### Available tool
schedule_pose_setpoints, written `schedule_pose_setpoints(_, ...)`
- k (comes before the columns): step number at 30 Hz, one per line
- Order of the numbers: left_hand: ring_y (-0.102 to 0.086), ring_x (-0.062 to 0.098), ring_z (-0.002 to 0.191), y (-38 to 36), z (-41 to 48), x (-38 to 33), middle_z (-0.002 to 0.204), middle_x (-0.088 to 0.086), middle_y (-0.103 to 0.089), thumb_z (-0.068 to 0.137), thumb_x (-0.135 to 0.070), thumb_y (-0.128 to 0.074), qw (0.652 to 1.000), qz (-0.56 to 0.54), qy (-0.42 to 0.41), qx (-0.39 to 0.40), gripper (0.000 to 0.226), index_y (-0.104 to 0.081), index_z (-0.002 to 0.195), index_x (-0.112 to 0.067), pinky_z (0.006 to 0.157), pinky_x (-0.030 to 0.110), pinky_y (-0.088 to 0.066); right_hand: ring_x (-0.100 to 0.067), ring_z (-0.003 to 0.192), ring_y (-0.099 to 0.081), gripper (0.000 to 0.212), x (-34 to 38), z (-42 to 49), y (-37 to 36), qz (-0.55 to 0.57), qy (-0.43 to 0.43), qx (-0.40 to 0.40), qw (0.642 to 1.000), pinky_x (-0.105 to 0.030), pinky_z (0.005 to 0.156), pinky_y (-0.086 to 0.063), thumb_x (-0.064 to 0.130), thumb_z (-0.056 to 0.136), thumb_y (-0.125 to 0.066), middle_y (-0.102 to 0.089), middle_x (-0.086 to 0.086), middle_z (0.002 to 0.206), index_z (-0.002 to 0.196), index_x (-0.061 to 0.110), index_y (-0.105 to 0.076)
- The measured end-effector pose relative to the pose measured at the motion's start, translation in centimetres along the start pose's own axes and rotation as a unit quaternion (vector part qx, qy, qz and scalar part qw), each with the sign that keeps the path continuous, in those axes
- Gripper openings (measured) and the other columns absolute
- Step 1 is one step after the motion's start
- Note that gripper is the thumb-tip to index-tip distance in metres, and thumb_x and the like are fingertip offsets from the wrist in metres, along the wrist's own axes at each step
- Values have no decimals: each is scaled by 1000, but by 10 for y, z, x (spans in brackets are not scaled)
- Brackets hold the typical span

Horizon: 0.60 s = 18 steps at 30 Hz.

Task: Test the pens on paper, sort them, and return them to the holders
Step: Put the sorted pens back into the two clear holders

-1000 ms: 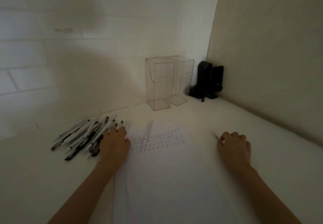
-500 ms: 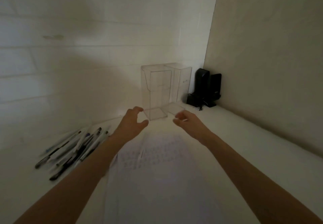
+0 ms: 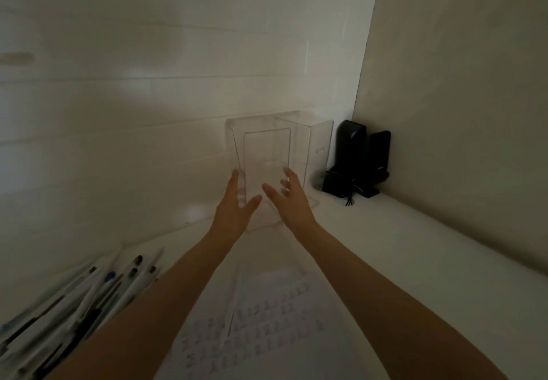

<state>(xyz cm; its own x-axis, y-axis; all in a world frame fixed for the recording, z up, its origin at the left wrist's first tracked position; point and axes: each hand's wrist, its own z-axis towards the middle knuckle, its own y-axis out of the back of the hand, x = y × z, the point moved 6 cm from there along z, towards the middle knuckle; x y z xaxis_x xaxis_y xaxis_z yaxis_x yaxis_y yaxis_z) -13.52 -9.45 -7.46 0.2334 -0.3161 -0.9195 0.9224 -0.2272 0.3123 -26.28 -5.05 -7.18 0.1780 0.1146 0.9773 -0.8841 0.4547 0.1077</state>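
Clear holders (image 3: pixel 261 166), white paper (image 3: pixel 267 320) with rows of faint marks, perhaps purple, black speakers (image 3: pixel 353 160), black-and-white pens (image 3: pixel 89 299)

On the worktop (image 3: pixel 415 261), the left holder (image 3: pixel 267 154) and the right holder (image 3: pixel 318 142) stand side by side by the back wall, the left one slightly forward. The speakers (image 3: pixel 353 157) sit right of them, in the corner. The left hand (image 3: pixel 234 207) and the right hand (image 3: pixel 292 201) flank the left holder. Nearer lies the paper (image 3: pixel 281 320) with a single pen (image 3: pixel 229 305) on it, and the pile of pens (image 3: pixel 89 296) lies to its left.
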Motion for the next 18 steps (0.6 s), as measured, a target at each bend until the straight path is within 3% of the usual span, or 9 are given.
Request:
schedule_pose_setpoints(5,-45,23,125,-1,2,4,146,7,-37,90,-18,-56,999,-42,-13,-29,69,-17,145,-32,105,46,-37,-24,130,-41,63,6,-3,3,0,20,-11,1000,-41,107,-38,27,87,-65,-41,-13,143,142,21,-33)
schedule_pose_setpoints(11,-50,23,120,4,-21,-37,144,7,-40,90,-24,-57,995,-67,-69,-11,65,-22,144,-31,103,43,-40,-15,127,-42,58,43,-35,22,16,83,-49,995,-32,106,-38,22,89,-63,-46,-1,135,140,20,-36)
schedule_pose_setpoints(13,-52,22,117,6,-38,-55,141,8,-43,90,-23,-58,994,-55,-89,-9,65,-22,144,-29,102,39,-41,-10,118,-47,57,57,-55,33,4,100,-61,993,-24,100,-42,23,88,-64,-47,8,123,138,20,-38)
schedule_pose_setpoints(15,-52,17,114,5,-61,-67,136,7,-48,89,-19,-58,993,-58,-100,-3,65,-24,144,-27,100,36,-43,1,104,-49,56,68,-78,43,-12,109,-65,992,-7,86,-43,23,87,-65,-46,16,111,137,19,-39)
schedule_pose_setpoints(16,-52,14,112,5,-72,-70,134,7,-49,89,-17,-59,993,-66,-101,1,64,-26,143,-26,100,35,-43,2,100,-51,55,70,-89,48,-16,105,-66,992,-6,82,-44,22,87,-65,-47,17,107,136,19,-40)
schedule_pose_setpoints(18,-53,12,109,2,-93,-71,128,5,-52,89,-15,-59,993,-81,-91,14,64,-28,142,-28,98,32,-44,-7,103,-55,53,72,-113,57,-22,95,-69,993,-18,86,-48,22,87,-66,-50,16,105,134,19,-41)
